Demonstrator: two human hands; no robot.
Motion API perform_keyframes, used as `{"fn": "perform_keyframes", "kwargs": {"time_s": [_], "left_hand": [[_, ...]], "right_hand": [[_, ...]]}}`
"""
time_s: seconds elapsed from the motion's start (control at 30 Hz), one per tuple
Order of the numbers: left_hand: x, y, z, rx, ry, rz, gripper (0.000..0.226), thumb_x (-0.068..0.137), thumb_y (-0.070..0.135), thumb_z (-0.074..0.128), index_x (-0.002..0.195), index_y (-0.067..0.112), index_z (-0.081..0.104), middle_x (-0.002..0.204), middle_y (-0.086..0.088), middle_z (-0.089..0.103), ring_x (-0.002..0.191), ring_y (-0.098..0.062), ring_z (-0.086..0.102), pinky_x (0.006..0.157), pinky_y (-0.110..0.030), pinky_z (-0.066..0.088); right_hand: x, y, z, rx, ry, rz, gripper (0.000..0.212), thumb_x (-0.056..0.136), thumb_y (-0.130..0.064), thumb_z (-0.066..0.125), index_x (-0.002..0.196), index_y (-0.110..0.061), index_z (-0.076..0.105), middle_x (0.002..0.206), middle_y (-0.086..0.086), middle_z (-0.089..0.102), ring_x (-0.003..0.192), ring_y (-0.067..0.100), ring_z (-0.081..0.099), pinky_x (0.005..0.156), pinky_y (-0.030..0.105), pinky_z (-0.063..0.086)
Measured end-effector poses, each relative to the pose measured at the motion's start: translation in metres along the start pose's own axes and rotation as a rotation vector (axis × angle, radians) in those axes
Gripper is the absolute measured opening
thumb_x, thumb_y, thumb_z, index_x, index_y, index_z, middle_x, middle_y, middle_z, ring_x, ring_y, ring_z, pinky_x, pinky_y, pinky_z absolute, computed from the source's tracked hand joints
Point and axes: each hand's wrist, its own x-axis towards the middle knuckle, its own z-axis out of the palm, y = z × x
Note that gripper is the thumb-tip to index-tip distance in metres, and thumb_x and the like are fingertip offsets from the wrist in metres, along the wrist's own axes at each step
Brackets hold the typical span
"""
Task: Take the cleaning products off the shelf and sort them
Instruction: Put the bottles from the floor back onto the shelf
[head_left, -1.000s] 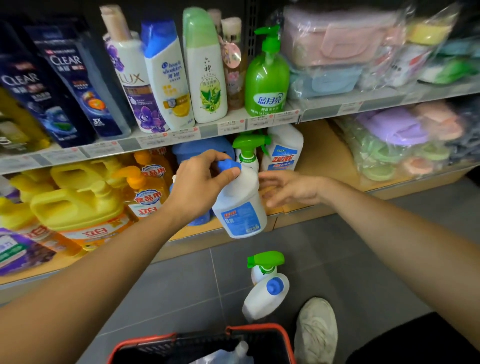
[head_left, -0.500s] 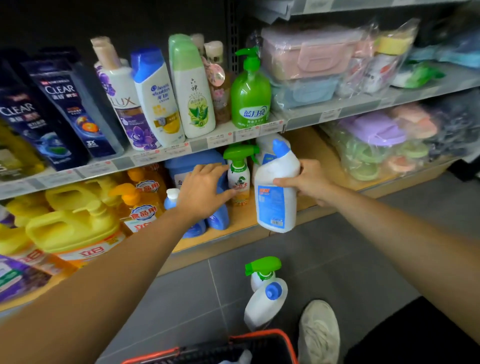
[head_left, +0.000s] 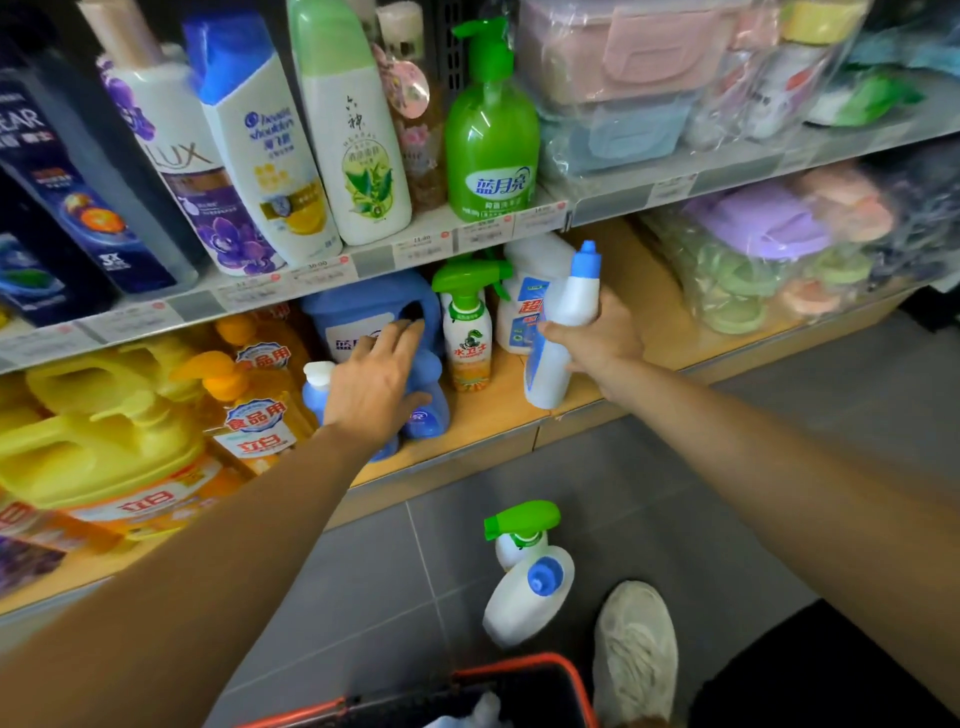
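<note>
White plastic with a blue cap, the bottle (head_left: 563, 322) stands centre-right in the frame, roughly upright with its nozzle up, in front of the lower shelf (head_left: 498, 415). The right hand (head_left: 597, 340) grips it round the middle, fingers and thumb curled about its body.

Left of centre, the left hand (head_left: 374, 382) is spread with straight fingers. Its fingertips lie against the blue jug (head_left: 363, 306) at the back of the shelf, and its palm covers a smaller blue bottle (head_left: 428, 413). A white-capped blue bottle (head_left: 316, 387) stands just beside the wrist. Between the two hands a green sprayer (head_left: 465, 325) stands on the shelf, with a white jug (head_left: 522, 291) behind the held bottle.

Yellow jugs (head_left: 93, 447) and orange pump bottles (head_left: 254, 415) fill the left of the same shelf.

Lower centre, on the grey floor (head_left: 374, 561), a floor sprayer (head_left: 519, 530) and a floor bottle (head_left: 524, 597), white with a blue cap, stand touching. A pale shoe (head_left: 636, 654) is just right of them, and a red-rimmed basket (head_left: 524, 667) sits at the bottom edge.

On the upper shelf (head_left: 374, 257), shampoo bottles (head_left: 270, 145) stand beside a green pump bottle (head_left: 491, 140). Wrapped plastic boxes (head_left: 623, 67) fill the upper right.
</note>
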Motion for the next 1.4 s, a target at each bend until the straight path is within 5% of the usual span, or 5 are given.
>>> {"fn": "perform_keyframes", "kwargs": {"time_s": [0.4, 0.7, 1.07, 1.2, 1.4], "left_hand": [[-0.007, 0.002, 0.001, 0.035, 0.08, 0.024, 0.083, 0.08, 0.043, 0.074, 0.151, 0.013, 0.041, 0.103, -0.017, 0.069, 0.09, -0.036, 0.066, 0.079, -0.043, 0.051], [-0.009, -0.001, 0.004, 0.019, 0.138, 0.043, 0.077, 0.073, 0.041, 0.085, 0.139, 0.014, 0.055, 0.092, -0.015, 0.073, 0.082, -0.037, 0.069, 0.069, -0.04, 0.054], [-0.009, 0.0, 0.01, 0.005, 0.122, 0.034, 0.1, 0.081, 0.041, 0.078, 0.16, 0.016, 0.023, 0.141, -0.022, 0.054, 0.119, -0.04, 0.056, 0.095, -0.049, 0.047], [-0.037, 0.021, 0.006, -0.116, 0.309, 0.121, 0.074, 0.078, 0.027, 0.078, 0.144, 0.011, 0.049, 0.142, -0.018, 0.051, 0.122, -0.04, 0.05, 0.093, -0.049, 0.049], [-0.106, 0.064, 0.026, -0.545, 0.102, 0.24, 0.029, 0.086, 0.021, 0.075, 0.115, 0.016, 0.073, 0.11, -0.003, 0.07, 0.103, -0.027, 0.065, 0.079, -0.042, 0.057]], "right_hand": [[0.001, 0.016, 0.006, -0.126, -0.23, -0.342, 0.106, 0.068, -0.024, 0.09, 0.153, -0.037, 0.027, 0.149, -0.014, 0.041, 0.131, 0.004, 0.039, 0.103, 0.03, 0.036], [-0.002, 0.016, 0.029, -0.071, 0.146, -0.29, 0.097, 0.063, -0.026, 0.094, 0.142, -0.021, 0.039, 0.136, 0.003, 0.047, 0.119, 0.018, 0.049, 0.091, 0.026, 0.042], [0.026, 0.006, 0.031, -0.206, 0.193, -0.264, 0.102, 0.061, -0.029, 0.095, 0.145, -0.021, 0.036, 0.134, 0.01, 0.045, 0.121, 0.031, 0.05, 0.099, 0.046, 0.048], [0.011, 0.012, 0.021, -0.136, 0.13, -0.161, 0.117, 0.068, -0.022, 0.092, 0.158, -0.013, 0.018, 0.149, 0.01, 0.04, 0.137, 0.027, 0.043, 0.107, 0.036, 0.04], [-0.053, 0.037, 0.009, -0.269, -0.207, -0.147, 0.058, 0.079, -0.014, 0.083, 0.131, -0.014, 0.058, 0.126, 0.005, 0.062, 0.102, 0.021, 0.065, 0.09, 0.036, 0.054]]}}
